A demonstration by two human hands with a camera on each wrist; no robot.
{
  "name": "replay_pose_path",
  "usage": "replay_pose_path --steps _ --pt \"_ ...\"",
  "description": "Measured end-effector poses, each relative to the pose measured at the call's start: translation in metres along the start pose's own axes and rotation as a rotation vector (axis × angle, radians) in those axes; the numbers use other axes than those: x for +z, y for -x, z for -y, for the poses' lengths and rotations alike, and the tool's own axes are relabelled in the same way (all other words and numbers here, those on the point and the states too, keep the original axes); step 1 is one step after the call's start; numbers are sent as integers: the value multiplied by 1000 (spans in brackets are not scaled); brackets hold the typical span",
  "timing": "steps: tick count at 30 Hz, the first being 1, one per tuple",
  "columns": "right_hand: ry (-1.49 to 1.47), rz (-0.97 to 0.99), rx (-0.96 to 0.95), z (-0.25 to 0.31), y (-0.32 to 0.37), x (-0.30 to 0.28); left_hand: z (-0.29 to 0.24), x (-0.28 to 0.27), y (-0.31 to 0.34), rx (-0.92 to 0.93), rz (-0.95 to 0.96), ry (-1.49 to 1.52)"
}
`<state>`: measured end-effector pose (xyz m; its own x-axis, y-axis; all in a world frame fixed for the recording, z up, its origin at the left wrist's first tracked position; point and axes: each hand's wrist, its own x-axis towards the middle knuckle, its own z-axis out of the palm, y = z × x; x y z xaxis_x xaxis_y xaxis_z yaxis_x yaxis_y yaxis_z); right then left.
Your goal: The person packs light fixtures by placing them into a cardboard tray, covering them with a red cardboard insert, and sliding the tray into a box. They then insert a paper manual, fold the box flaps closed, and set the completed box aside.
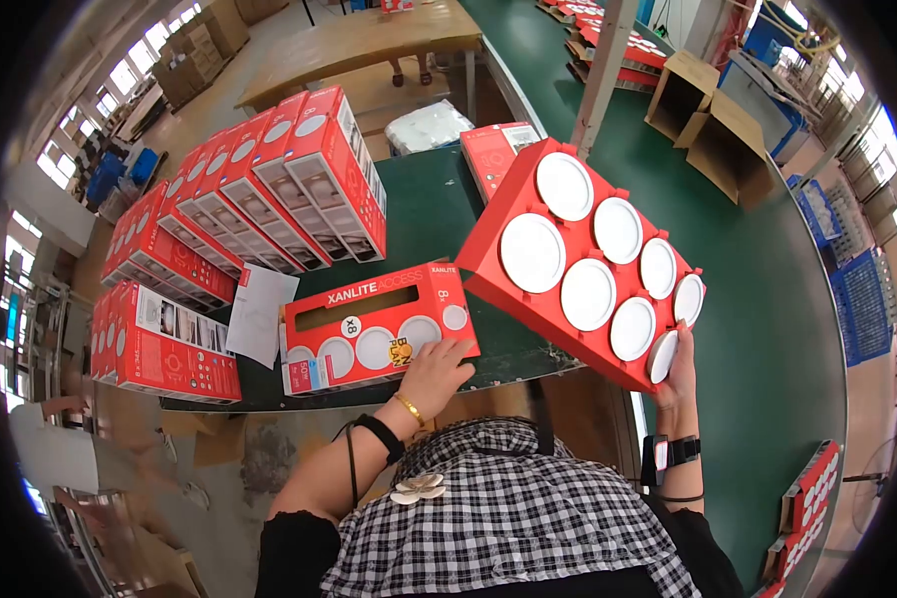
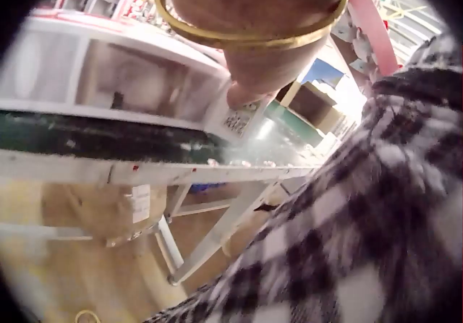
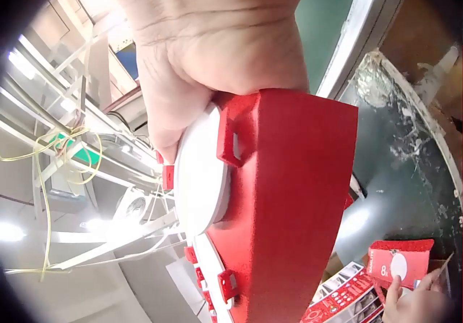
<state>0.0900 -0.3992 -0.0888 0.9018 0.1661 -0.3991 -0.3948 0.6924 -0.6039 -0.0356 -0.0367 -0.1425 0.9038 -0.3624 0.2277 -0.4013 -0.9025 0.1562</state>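
Note:
My right hand (image 1: 680, 369) grips the near right corner of a red cardboard tray (image 1: 488, 249), raised and tilted over the table edge. Several white round lights (image 1: 533, 252) sit in its holes in two rows. In the right wrist view, the thumb lies by one white disc and the palm is at the red side wall (image 3: 296, 193). A red printed box (image 1: 374, 347) with a cut-out window lies flat on the green table. My left hand (image 1: 437, 379) holds this box at its right end, fingers over the top. In the left wrist view, a fingertip touches its side near a printed code.
Upright red boxes (image 1: 224, 194) line the table's left side, beside a white sheet (image 1: 259, 314). Another red box (image 1: 483, 164) lies behind the tray. To the right runs a green conveyor belt (image 1: 767, 299) with open cartons (image 1: 728, 149). A person (image 1: 55, 448) stands at far left.

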Motion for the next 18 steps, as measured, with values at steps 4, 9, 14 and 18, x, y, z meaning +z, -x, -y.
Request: replay_pose_path --steps 4,9,14,18 --pt "50 35 2 10 -3 -31 -16 4 39 -95 20 51" --pt "54 85 68 15 -10 -50 -28 0 69 -238 -38 128" --pt "165 81 92 15 -7 -51 -56 -14 59 -408 -22 77" --pt "180 116 86 2 -9 -60 -57 27 47 -534 -97 -278"
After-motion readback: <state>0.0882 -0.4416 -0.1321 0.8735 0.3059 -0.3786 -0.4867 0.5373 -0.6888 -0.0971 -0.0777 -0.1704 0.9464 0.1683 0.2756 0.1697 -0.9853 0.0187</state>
